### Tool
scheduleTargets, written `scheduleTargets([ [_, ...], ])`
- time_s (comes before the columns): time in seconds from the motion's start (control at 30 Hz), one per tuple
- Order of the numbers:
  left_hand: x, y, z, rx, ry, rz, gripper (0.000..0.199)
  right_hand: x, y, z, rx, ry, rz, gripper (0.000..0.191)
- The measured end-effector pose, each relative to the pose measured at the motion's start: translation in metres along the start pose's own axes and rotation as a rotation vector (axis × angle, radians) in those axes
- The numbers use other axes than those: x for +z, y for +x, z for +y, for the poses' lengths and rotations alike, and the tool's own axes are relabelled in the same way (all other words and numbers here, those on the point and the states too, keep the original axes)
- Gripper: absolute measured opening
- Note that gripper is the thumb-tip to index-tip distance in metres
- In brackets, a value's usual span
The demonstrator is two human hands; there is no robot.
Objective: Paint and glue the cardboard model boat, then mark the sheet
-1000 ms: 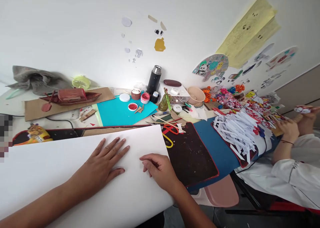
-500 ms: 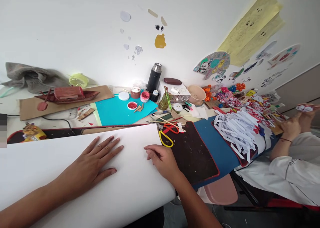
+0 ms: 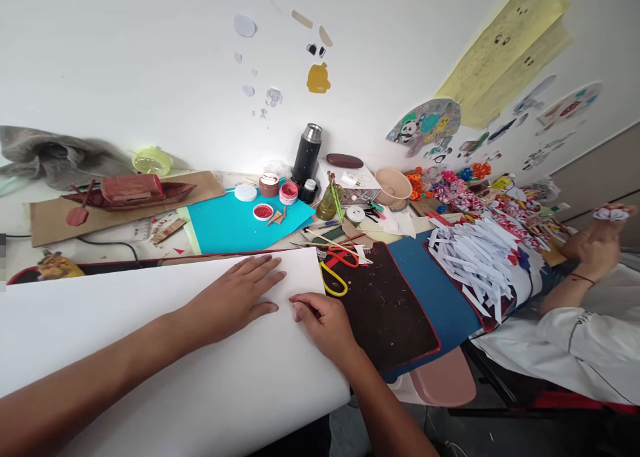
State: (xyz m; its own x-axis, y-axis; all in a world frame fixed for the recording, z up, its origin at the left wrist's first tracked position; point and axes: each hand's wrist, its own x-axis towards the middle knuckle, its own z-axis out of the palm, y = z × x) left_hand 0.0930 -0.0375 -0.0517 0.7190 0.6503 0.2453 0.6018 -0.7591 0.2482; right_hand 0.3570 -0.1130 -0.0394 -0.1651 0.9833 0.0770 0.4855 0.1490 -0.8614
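A large sheet of white paper (image 3: 165,383) covers the near side of the table, its front edge curving down. My left hand (image 3: 240,295) lies flat on it, fingers stretched out towards the right and thumb apart. Close to the sheet's right edge rests my right hand (image 3: 323,320), its fingers curled in and thumb against them; whatever they may hold is hidden. Just beyond that hand, yellow-handled scissors (image 3: 336,281) stick out beside the paper. Red-handled scissors (image 3: 345,257) lie behind them on a dark mat (image 3: 390,310).
Behind the paper are a red model boat (image 3: 133,193), a turquoise sheet (image 3: 215,220) with paint pots, a black flask (image 3: 307,153) and a glass jar (image 3: 327,205). To the right lies a pile of white paper strips (image 3: 473,260). A co-worker's hand (image 3: 600,250) holds a folded paper piece.
My left hand has slid right across the paper, nearer to my right hand. My right hand stays almost in place. The co-worker's hands have shifted slightly.
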Motion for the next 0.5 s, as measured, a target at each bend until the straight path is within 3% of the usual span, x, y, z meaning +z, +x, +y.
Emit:
scheduleTargets([
  [0.13, 0.014, 0.018, 0.0, -0.031, 0.002, -0.028, 0.068, 0.0, 0.0, 0.0, -0.002, 0.005, 0.014, 0.026],
  [0.5, 0.024, 0.012, 0.006, -0.05, 0.082, 0.033, 0.069, -0.002, -0.001, -0.002, 0.017, 0.099, 0.021, 0.028],
])
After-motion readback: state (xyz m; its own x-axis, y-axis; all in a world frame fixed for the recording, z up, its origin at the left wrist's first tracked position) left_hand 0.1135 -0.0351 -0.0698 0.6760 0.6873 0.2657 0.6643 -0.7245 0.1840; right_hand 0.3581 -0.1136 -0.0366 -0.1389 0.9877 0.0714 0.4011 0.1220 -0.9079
